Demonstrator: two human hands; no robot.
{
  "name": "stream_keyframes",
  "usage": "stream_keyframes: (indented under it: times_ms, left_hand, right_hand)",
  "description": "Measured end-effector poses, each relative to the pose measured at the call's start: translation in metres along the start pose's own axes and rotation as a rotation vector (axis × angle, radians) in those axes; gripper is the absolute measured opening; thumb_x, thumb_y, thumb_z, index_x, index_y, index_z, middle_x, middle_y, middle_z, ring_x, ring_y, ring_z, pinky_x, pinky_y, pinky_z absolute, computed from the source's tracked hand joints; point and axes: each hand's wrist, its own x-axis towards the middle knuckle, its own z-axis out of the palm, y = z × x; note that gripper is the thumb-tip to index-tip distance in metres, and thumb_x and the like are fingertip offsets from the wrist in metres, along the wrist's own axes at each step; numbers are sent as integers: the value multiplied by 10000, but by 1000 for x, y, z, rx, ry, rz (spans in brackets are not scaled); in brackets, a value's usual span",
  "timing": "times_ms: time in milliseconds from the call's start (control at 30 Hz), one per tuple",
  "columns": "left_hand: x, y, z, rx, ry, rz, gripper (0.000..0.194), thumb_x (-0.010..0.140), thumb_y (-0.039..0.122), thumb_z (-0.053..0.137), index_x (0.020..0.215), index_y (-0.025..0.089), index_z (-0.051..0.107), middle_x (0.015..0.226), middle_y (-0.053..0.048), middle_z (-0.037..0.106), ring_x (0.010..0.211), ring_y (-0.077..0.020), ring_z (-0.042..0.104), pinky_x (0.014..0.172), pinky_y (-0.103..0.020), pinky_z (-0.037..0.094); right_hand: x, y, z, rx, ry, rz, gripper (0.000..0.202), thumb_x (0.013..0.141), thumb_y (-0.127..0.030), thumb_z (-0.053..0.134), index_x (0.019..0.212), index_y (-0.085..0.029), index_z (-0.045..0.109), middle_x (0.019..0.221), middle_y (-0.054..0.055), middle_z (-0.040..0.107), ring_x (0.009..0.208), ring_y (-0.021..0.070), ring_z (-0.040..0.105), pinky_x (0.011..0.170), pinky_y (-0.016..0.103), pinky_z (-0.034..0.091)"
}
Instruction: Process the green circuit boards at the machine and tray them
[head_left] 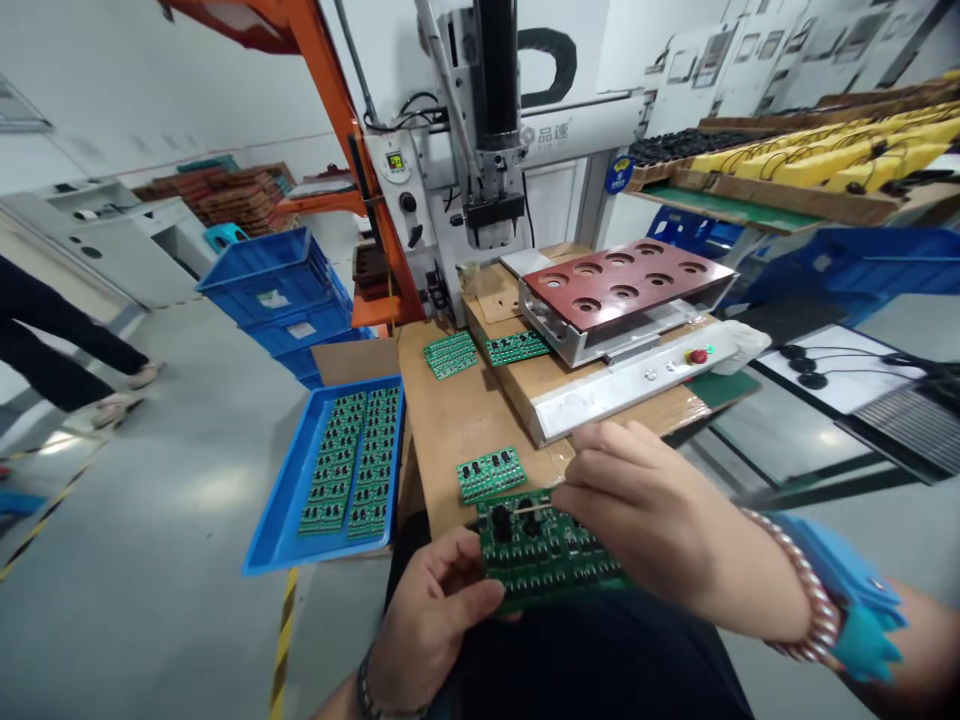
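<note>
My left hand (429,622) grips a green circuit board (529,578) by its left edge, thumb on top, holding it tilted above my lap. Black round components stand along the board's upper edge, with rows of small parts below them. Closed in a pinch over the board's right part, my right hand (649,500) holds a thin pale stick (537,508). The stick's tip lies across the black components, though whether it touches them I cannot tell. The hand covers the board's right end. Just beyond lies another circuit board (491,474) on the table.
A blue tray (281,500) of circuit boards stands at left. Two more boards (450,354) (517,347) lie farther back on the wooden table (450,425). A machine with a red-brown fixture plate (630,285) and a red button (697,356) stands ahead. Blue crates (262,275) are stacked at left.
</note>
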Motion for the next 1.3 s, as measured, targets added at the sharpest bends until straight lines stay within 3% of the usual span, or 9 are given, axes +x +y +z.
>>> stream_keyframes:
  times_ms: [233, 400, 1300]
  left_hand:
    - [-1, 3, 3, -16, 47, -18, 125, 651, 189, 755, 741, 171, 671, 677, 3, 639, 607, -128, 591, 561, -231, 494]
    - [-2, 6, 5, -41, 131, -20, 136, 622, 187, 776, 721, 167, 684, 660, 1, 633, 599, -124, 571, 556, -239, 514]
    - [-3, 10, 8, -48, 187, -18, 164, 578, 191, 796, 661, 154, 661, 618, 0, 620, 575, -131, 562, 528, -243, 508]
  right_hand:
    - [0, -5, -3, 20, -33, -30, 194, 830, -105, 389, 833, -121, 583, 753, 55, 485, 754, 183, 351, 674, 355, 305]
    - [-3, 0, -9, 50, 27, 3, 193, 820, -87, 399, 866, -129, 582, 766, 58, 495, 741, 179, 367, 647, 337, 287]
    - [-6, 1, -7, 17, 30, 44, 182, 831, -77, 395, 830, -141, 565, 765, 48, 487, 764, 176, 373, 661, 332, 277]
